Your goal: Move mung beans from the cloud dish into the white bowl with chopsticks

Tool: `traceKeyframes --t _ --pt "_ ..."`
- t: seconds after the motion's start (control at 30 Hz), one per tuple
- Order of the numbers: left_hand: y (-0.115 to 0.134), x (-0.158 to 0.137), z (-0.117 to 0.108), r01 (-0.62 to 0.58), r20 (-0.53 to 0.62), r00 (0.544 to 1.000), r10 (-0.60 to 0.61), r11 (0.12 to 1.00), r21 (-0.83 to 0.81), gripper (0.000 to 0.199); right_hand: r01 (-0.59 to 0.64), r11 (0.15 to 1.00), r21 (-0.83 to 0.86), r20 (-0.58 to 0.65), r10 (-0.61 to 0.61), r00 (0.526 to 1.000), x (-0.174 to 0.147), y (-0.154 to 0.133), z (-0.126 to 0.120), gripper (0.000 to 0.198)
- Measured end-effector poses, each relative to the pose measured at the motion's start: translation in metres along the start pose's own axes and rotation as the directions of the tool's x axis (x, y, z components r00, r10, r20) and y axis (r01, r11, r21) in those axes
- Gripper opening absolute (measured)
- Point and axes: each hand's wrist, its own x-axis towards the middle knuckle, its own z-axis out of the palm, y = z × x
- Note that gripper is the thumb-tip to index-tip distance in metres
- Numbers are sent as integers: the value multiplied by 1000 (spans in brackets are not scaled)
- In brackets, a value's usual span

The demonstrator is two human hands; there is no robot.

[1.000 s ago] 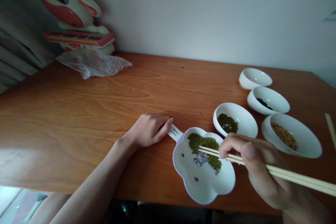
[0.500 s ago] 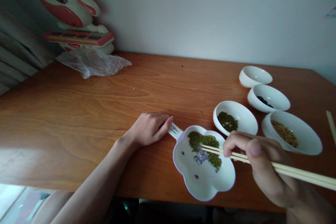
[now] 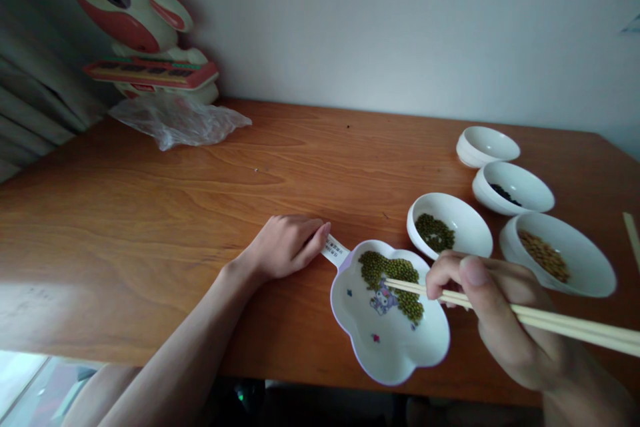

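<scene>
A flower-shaped bowl (image 3: 360, 320) with a purple rim and a printed cartoon figure sits near the table's front edge. Green mung beans (image 3: 395, 275) are spread over its far and right side. My left hand (image 3: 287, 245) rests on the table, its fingers closed on the end of the bowl's labelled handle (image 3: 336, 250). In my right hand (image 3: 505, 320) is a pair of pale chopsticks (image 3: 540, 317). Their tips lie close together at the inner edge of the beans; whether a bean is between them I cannot tell.
Behind my right hand stand white bowls: one with mung beans (image 3: 450, 217), one with light brown grains (image 3: 590, 267), one with dark seeds (image 3: 535, 190) and another bowl (image 3: 487, 143) at the back. A plastic bag (image 3: 185, 123) and toy keyboard figure (image 3: 150, 73) stand far left.
The chopsticks' tips have come closer together, and the right thumb has shifted slightly on them. My left hand and the bowl hold their places.
</scene>
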Motion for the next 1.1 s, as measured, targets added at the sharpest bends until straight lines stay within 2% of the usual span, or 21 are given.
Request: traceKeyframes --t 0.17,0.3,0.6,1.1 --pt "0 0 0 -9 -6 1000 9 1000 -2 40 -63 998 29 -48 64 997 -3 -1 -2 52" --pt "0 0 0 -14 -11 1000 13 1000 -9 40 -100 994 53 -30 102 994 -6 -4 -7 54" --pt "0 1 0 -14 -10 1000 13 1000 -13 39 -83 994 74 38 81 996 -3 -4 -7 52" --pt "0 0 0 2 7 1000 -2 1000 -2 40 -84 991 107 32 81 996 -4 -2 -3 53"
